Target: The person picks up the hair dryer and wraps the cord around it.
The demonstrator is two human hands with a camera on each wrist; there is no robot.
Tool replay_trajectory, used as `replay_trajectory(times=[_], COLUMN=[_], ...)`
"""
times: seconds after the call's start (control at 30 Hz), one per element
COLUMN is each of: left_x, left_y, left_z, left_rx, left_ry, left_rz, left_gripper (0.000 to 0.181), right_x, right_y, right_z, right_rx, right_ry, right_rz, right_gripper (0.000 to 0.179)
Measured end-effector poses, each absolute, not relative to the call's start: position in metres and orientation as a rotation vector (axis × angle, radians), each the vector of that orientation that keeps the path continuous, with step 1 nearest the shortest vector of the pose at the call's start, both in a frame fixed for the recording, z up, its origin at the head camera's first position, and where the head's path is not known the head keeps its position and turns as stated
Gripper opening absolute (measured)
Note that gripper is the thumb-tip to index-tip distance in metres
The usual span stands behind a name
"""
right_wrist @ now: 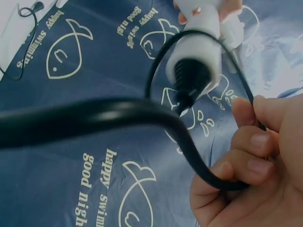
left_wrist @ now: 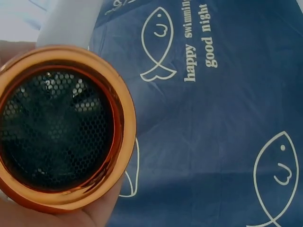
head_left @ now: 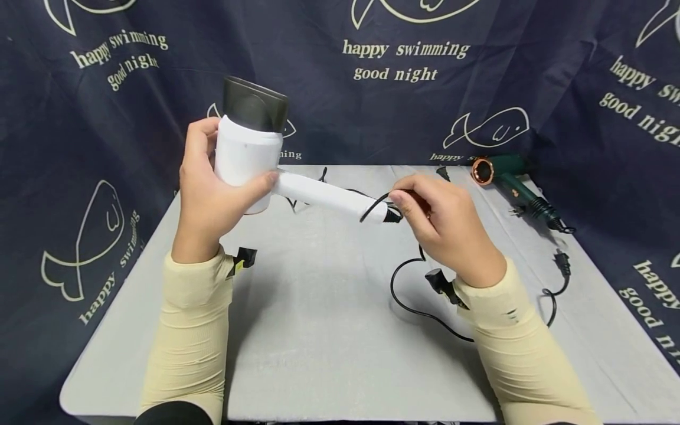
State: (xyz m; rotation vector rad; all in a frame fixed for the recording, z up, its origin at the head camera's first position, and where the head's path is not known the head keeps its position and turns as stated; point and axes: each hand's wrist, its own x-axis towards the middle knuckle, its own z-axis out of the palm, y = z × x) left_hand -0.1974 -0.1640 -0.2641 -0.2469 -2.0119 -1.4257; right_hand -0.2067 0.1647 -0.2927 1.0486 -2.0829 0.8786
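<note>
My left hand point(head_left: 212, 189) grips the barrel of a white hair dryer point(head_left: 247, 153), thumb across its near side. A dark flat nozzle point(head_left: 256, 106) tops the barrel and points up, while the handle point(head_left: 324, 195) slants off to the right. The left wrist view looks onto its copper-rimmed rear grille point(left_wrist: 57, 127). At the handle's end, my right hand point(head_left: 446, 221) pinches the black power cord point(right_wrist: 239, 71) between thumb and forefinger. In the right wrist view the cord loops from the handle's ribbed collar point(right_wrist: 191, 78), and the other fingers curl over a further stretch of it.
A dark green hair dryer point(head_left: 517, 186) with a copper ring lies at the table's back right. Near the right edge rests a black plug point(head_left: 562, 262) on its cord. More black cord point(head_left: 414, 307) trails over the white table point(head_left: 319, 354). A navy printed curtain point(head_left: 319, 35) hangs behind.
</note>
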Motion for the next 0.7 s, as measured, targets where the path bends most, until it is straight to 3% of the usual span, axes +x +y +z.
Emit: replay_trajectory(times=[0.33, 0.7], left_x=[-0.196, -0.198], left_y=[-0.169, -0.167], left_z=[-0.266, -0.267], left_rx=[-0.377, -0.376], left_ry=[-1.978, -1.89], left_rz=[-1.64, -1.732], left_gripper=[0.072, 0.05], right_x=[-0.214, -0.223], right_y=[0.172, 0.16], right_z=[-0.292, -0.308], right_rx=[1.0, 0.989], right_ry=[-2.076, -2.157], right_rz=[1.108, 1.37], right_gripper=[0.004, 0.014])
